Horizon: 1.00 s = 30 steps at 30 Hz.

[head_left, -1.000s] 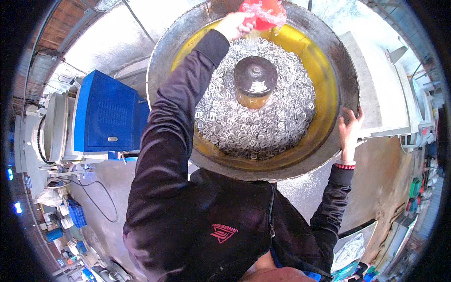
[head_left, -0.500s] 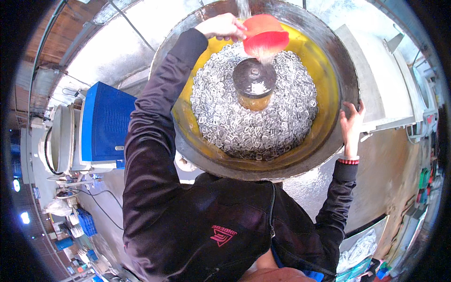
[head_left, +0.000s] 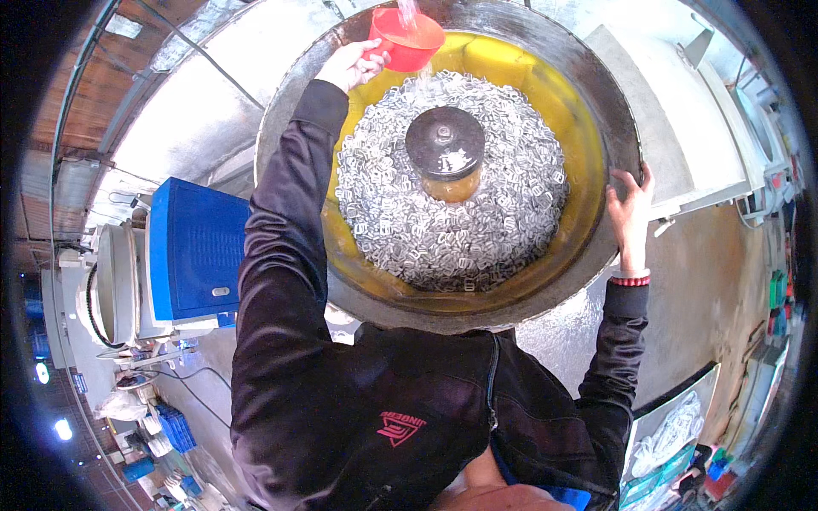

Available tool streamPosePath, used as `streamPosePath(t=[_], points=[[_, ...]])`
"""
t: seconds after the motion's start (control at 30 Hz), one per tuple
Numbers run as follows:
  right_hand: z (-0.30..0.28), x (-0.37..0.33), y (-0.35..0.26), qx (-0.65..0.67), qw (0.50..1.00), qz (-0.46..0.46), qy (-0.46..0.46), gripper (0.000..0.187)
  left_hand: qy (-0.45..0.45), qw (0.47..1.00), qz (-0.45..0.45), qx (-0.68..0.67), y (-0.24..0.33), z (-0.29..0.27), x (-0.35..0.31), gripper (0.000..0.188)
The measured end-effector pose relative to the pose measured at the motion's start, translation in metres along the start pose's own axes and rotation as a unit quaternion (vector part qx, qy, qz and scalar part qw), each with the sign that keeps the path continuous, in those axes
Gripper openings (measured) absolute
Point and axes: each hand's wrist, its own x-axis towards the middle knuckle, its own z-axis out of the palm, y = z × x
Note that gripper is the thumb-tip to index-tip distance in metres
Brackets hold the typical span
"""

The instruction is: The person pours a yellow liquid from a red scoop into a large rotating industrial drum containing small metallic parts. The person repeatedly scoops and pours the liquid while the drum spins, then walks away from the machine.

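Note:
My left hand (head_left: 354,65) is closed on the handle of a red plastic dipper (head_left: 413,49), held over the far rim of a big round tub. A water stream (head_left: 408,10) runs into the dipper, and some water falls below it. Small silver metal buckles (head_left: 452,247) are heaped in the tub's yellow-lined bowl (head_left: 588,170). From the middle of the heap rises a post with a dark, wet round cap (head_left: 445,142). At the tub's right side my right hand (head_left: 632,204) grips the metal rim, its fingers bent over the edge.
A blue machine cabinet (head_left: 196,251) stands to the left, beside a pale round drum (head_left: 115,285). A grey-white slab (head_left: 682,128) adjoins the tub's right side. Low on the right is a container with white material (head_left: 669,439).
The dipper has moved left and tipped from pouring over the post to upright under the stream. My right hand stays on the rim.

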Motion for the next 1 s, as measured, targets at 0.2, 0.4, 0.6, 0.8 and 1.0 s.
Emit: streamPosePath(t=[0.2, 0.4, 0.6, 0.8, 1.0], points=[[-0.001, 0.0, -0.002, 0.0, 1.0, 0.016, 0.001, 0.029, 0.072, 0.994, 0.074, 0.037, -0.025, -0.006, 0.022, 0.022], [0.001, 0.0, 0.0, 0.007, 1.0, 0.017, 0.007, 0.029, 0.024, 0.997, -0.011, -0.069, -0.018, -0.008, 0.028, 0.021], [0.002, 0.0, 0.001, -0.001, 1.0, 0.011, 0.012, 0.028, 0.034, 0.996, 0.038, 0.071, -0.035, 0.021, 0.003, 0.017], [0.001, 0.0, 0.0, 0.027, 0.999, 0.022, 0.002, 0.028, 0.047, 0.824, 0.163, 0.541, -0.024, 0.058, -0.04, 0.031], [-0.003, -0.004, -0.002, 0.03, 0.999, 0.02, -0.014, 0.028, 0.119, 0.552, 0.346, 0.749, -0.015, 0.041, -0.031, 0.04]])
